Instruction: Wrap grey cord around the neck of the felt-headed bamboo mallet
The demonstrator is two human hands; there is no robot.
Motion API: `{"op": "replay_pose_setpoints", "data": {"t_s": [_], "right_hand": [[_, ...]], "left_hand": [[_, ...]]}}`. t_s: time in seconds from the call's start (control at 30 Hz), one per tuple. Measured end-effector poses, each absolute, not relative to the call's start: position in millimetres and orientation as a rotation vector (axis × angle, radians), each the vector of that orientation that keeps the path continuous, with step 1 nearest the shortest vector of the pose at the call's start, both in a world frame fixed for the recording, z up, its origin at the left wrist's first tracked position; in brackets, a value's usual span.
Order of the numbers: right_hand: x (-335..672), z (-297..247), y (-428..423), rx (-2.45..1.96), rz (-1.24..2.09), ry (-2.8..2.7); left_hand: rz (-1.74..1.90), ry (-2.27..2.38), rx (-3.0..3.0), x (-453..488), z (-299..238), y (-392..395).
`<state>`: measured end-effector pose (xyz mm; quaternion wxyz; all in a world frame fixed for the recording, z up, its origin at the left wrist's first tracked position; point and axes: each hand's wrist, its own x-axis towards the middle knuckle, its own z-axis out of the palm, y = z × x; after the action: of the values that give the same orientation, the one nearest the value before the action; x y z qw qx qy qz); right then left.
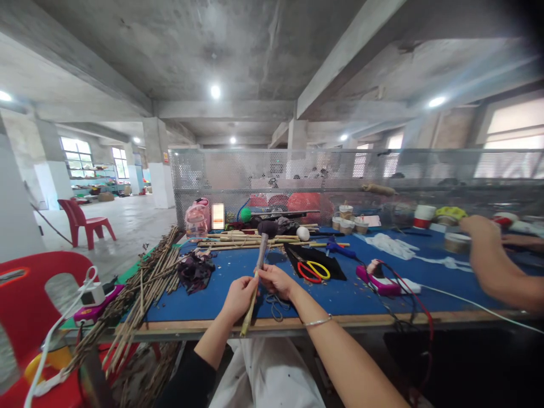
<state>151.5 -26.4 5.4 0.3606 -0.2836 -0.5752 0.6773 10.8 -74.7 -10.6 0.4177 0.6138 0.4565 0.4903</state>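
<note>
I hold a thin bamboo stick [250, 309] upright over the near edge of the blue table [340, 294]. Its upper part is wrapped in grey material [262, 250] and ends in a dark fuzzy head [267, 228]. My left hand [238, 297] is closed round the bare lower part of the stick. My right hand [275, 280] pinches the stick just above, at the bottom of the grey wrap. Dark cloth scraps [195, 271] lie to the left, and scissors with red and yellow handles [312, 271] rest on black cloth to the right.
A bundle of long dry sticks [140, 300] slopes off the table's left end beside red plastic chairs [29, 317]. Another person's arm [501, 266] reaches in at the right, near paper cups [348, 225], a pink tool with cables [382, 280] and a mesh screen [297, 175].
</note>
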Motion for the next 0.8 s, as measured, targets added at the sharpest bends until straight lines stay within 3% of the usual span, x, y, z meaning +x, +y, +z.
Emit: {"op": "replay_pose_setpoints", "data": {"t_s": [0.27,0.63,0.8], "right_hand": [[151.2,1.9,-24.0,-0.785,1.666,-1.435],[153.2,1.2,-22.5,-0.746,1.741,-1.438],[151.2,-2.8,-19.7,-0.803,1.687,-1.423]], "left_hand": [[1.382,1.323,1.592,12.1,-10.9,-72.5],[1.204,1.150,1.485,12.4,-8.9,-73.7],[1.351,1.313,1.621,16.0,-7.4,-77.1]]}}
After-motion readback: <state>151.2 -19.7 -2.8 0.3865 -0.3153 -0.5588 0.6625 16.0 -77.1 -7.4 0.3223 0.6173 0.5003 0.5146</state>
